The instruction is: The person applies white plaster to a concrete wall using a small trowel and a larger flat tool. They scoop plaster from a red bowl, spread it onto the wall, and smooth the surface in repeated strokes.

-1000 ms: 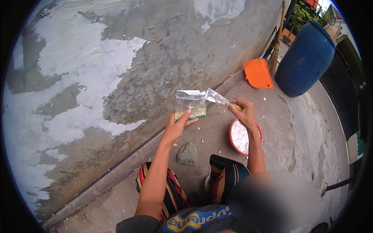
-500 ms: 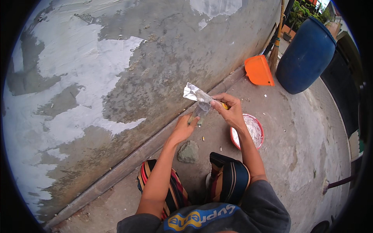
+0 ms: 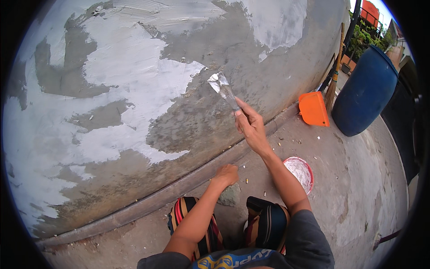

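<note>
My right hand (image 3: 253,127) grips a putty knife (image 3: 229,96) by its handle, raised in front of the wall. White filler clings to the end of the blade, just right of the ragged edge of the white coat (image 3: 130,67) on the grey wall (image 3: 197,119). Lower down, my left hand (image 3: 227,175) is closed, back upward, above a rough grey stone (image 3: 230,196); whatever its fingers hold is hidden beneath it. Right of my right forearm, a red-rimmed tub (image 3: 311,178) with white filler inside stands on the floor.
An orange dustpan (image 3: 313,109) leans by the wall's foot, with a straw broom (image 3: 331,92) and a large blue barrel (image 3: 365,92) beyond it. A low concrete ledge (image 3: 179,177) runs along the wall base. Small bits of debris dot the concrete floor (image 3: 349,188).
My hands have parted: the right has lifted the putty knife toward the wall, while the left has dropped lower. The second blade at my left hand no longer shows. The view has shifted.
</note>
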Available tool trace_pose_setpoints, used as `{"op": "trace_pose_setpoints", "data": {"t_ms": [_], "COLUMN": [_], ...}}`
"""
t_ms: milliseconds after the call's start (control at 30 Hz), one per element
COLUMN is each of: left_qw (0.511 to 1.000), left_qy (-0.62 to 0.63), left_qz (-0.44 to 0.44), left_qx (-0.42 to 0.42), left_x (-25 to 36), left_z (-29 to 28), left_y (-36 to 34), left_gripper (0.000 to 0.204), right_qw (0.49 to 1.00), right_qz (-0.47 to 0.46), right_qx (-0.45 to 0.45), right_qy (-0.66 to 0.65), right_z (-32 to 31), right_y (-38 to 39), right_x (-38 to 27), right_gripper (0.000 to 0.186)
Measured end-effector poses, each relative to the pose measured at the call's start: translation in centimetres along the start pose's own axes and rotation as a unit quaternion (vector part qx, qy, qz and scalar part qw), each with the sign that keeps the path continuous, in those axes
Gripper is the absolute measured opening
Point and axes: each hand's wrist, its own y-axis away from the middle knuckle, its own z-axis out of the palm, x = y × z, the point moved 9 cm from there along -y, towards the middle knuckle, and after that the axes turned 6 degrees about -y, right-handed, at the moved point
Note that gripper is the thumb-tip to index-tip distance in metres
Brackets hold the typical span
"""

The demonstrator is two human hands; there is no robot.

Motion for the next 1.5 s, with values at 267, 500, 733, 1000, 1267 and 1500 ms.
{"op": "trace_pose_setpoints", "data": {"t_ms": [267,500,733,1000,1267,1500], "left_qw": [1.000,1.000,1.000,0.998,1.000,0.999], "left_qy": [-0.006,0.008,-0.005,-0.017,-0.017,-0.014], "left_qz": [-0.002,-0.007,-0.010,-0.007,0.001,0.002], "left_qx": [-0.018,-0.028,-0.017,-0.057,-0.025,-0.039], "left_x": [-0.5,-0.8,-1.1,-0.8,-0.3,-0.3], "left_z": [-0.2,-0.2,0.2,0.4,0.2,0.5], "left_y": [0.4,0.3,0.0,-0.1,-0.2,-0.3], "left_gripper": [0.031,0.032,0.032,0.038,0.034,0.034], "right_qw": [0.999,0.997,0.996,0.994,0.996,0.995], "right_qz": [-0.026,-0.019,-0.028,-0.037,-0.059,-0.072], "right_qx": [0.037,0.051,0.048,0.054,0.053,0.064], "right_qy": [-0.019,-0.056,-0.068,-0.082,-0.035,-0.018], "right_z": [0.4,0.4,0.6,0.5,0.4,0.8], "right_y": [-1.6,-2.2,-2.3,-2.8,-2.6,-2.7], "right_x": [0.6,1.5,1.3,1.4,1.1,0.3], "right_gripper": [0.045,0.044,0.043,0.042,0.041,0.040]}}
